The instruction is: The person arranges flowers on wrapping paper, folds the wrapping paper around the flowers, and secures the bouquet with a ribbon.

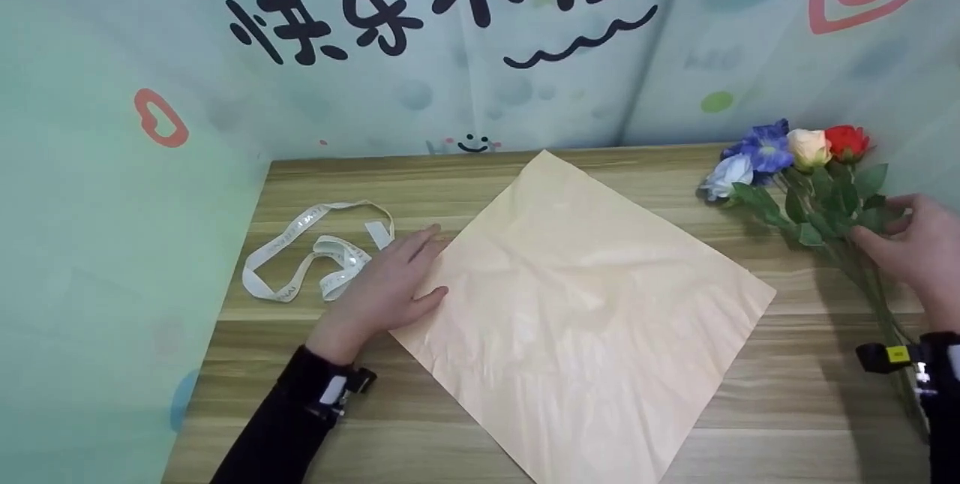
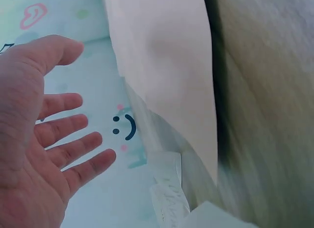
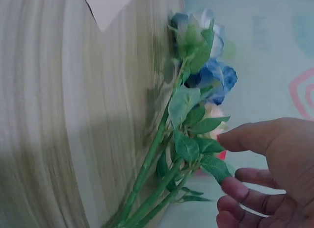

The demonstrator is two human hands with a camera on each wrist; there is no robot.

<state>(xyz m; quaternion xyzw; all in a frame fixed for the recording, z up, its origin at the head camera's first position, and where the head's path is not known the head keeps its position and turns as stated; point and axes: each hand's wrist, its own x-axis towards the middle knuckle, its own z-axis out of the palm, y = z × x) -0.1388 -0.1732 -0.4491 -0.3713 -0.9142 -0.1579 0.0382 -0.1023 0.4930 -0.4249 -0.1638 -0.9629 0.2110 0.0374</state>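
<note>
A square sheet of beige wrapping paper (image 1: 585,311) lies flat on the wood-grain tabletop (image 1: 795,394), turned so that one corner points away from the person. Its surface has light creases.

At the left corner of the wrapping paper is the left hand (image 1: 386,281). The grip of this hand is not closed: the fingers are extended and the thumb stands apart from them, and nothing is held. Whether the fingers touch the paper, I cannot tell surely.

Left of the wrapping paper, just beyond the left hand, a white ribbon (image 1: 303,222) with printed letters lies in loose loops.

Right of the wrapping paper, well apart from it, is a bunch of flowers (image 1: 840,195): a pale blue rose (image 1: 729,176), a purple-blue flower (image 1: 766,148), a cream rose (image 1: 810,150) and a red rose (image 1: 847,142), with green leaves and long stems (image 1: 870,293).

Further right of the wrapping paper, the right hand (image 1: 911,248) is at these leaves. Its fingers are a little bent, but a gap remains between thumb and fingers, so the grip is not closed; in the right wrist view one leaf lies at the fingertips.

Behind the wrapping paper stands a pale green-blue backdrop (image 1: 420,124) with black Chinese characters.
</note>
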